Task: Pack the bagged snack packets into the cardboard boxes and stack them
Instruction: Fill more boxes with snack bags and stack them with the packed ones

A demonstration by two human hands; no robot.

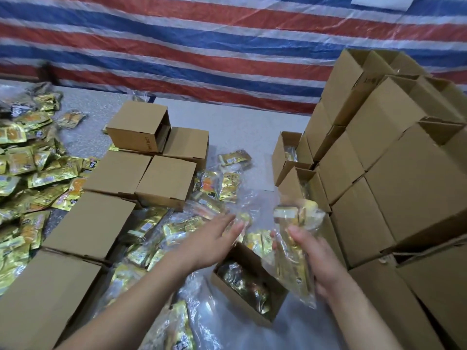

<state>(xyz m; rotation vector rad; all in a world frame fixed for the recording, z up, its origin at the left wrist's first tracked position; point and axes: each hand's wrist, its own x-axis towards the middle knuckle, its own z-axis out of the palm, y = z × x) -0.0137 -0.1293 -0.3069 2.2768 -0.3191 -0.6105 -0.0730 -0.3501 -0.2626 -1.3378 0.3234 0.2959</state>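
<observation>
Packing well under way, plenty left.
Right hand (318, 261) fingers clamp a bagged bundle (293, 251) above the half-filled open box (249, 284); left hand (214, 238) fingers apart; filled boxes (394, 173) stacked beyond.

This looks like a makeshift packing room or small warehouse rather than a home or shop. A red, white and blue striped tarpaulin (192, 46) hangs as the far wall. On the right, plain brown cardboard boxes (394, 157) stand stacked in a high pile; on the left, more identical boxes (141, 173) lie in rows on a grey work surface (235, 127). Loose gold snack packets (27, 157) are heaped in bulk at the far left, and clear plastic bags of packets (151, 228) lie spread in the middle
</observation>
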